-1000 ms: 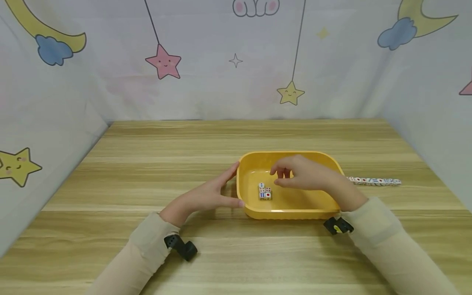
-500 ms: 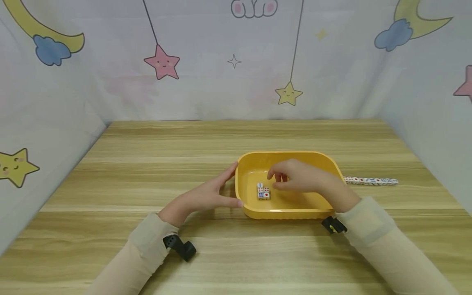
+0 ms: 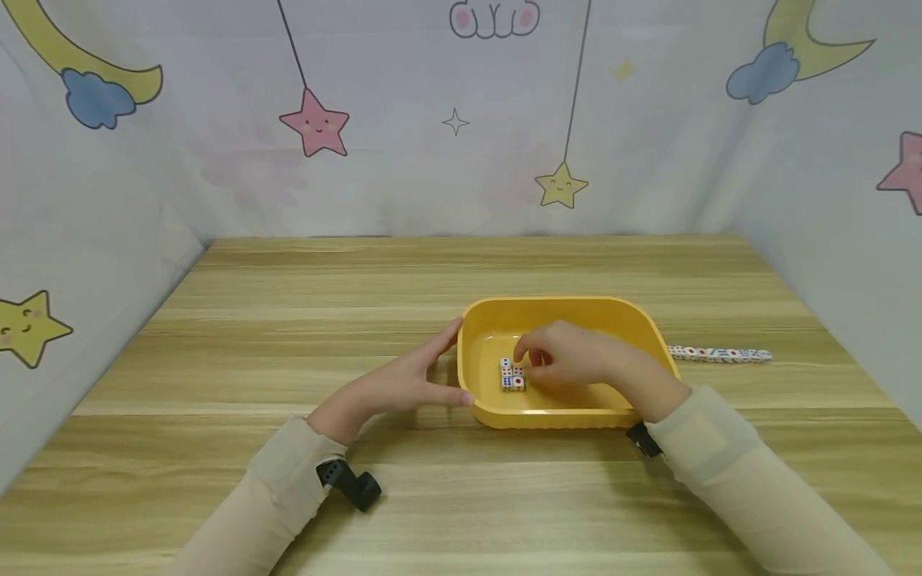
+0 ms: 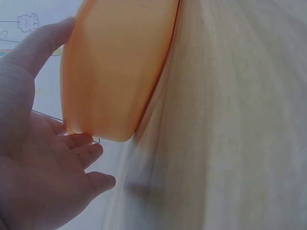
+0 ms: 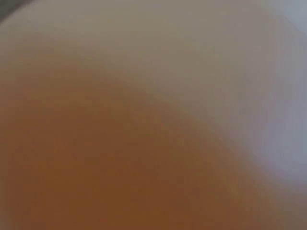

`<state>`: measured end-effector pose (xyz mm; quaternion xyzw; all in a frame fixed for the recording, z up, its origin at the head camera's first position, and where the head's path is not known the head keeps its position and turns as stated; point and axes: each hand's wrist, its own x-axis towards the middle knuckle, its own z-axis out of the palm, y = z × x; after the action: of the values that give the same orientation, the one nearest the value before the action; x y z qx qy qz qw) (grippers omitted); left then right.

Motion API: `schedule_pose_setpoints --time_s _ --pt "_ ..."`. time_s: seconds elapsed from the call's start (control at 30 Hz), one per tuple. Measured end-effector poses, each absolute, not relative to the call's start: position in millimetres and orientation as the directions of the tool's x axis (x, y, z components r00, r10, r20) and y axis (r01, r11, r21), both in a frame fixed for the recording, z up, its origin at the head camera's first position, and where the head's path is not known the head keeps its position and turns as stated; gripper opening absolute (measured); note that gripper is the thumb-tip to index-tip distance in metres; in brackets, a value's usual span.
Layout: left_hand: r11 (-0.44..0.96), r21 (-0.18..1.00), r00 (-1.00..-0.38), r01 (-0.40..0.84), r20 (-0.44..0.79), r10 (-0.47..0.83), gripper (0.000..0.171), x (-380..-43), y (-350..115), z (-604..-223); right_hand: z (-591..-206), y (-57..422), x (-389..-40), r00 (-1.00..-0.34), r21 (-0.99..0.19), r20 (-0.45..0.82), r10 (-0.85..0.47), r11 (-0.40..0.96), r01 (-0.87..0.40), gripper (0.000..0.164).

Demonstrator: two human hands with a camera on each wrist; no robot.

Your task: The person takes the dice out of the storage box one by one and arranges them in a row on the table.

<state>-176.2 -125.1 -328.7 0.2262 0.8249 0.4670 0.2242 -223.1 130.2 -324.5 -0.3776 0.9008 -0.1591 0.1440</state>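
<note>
A yellow tray (image 3: 569,418) stands on the wooden table, with several white dice (image 3: 512,376) grouped in its left part. Their spots are red and blue. My left hand (image 3: 396,386) steadies the tray's left end, thumb and fingers spread and touching the wall. In the left wrist view that hand (image 4: 45,158) reaches along the outside of the tray wall (image 4: 115,72). My right hand (image 3: 576,357) is inside the tray, its bent fingertips just right of the dice, thumb and forefinger apart. Close blur fills the right wrist view.
Right of the tray, a straight row of dice (image 3: 720,354) lies on the table (image 3: 346,304), its left end reaching the tray's side. A printed cloth (image 3: 403,176) stands behind the table and along both sides.
My right hand has moved left and slightly down toward the dice in the tray, its fingertips now beside them. The left hand keeps its place on the tray. The view has shifted slightly.
</note>
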Motion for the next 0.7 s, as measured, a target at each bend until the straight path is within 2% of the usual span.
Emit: schedule_pose_setpoints --time_s 0.23,0.7 --pt "0.471 0.868 -0.801 0.157 -0.167 0.575 0.101 -169.5 -123.7 -317.2 -327.3 129.0 -222.8 -0.645 -0.384 -0.126 -0.754 0.636 -0.669 0.016" --pt "0.484 0.860 -0.804 0.160 -0.171 0.569 0.099 -169.1 -122.7 -316.7 -327.6 126.4 -222.1 -0.653 -0.356 -0.155 -0.741 0.659 -0.663 0.015"
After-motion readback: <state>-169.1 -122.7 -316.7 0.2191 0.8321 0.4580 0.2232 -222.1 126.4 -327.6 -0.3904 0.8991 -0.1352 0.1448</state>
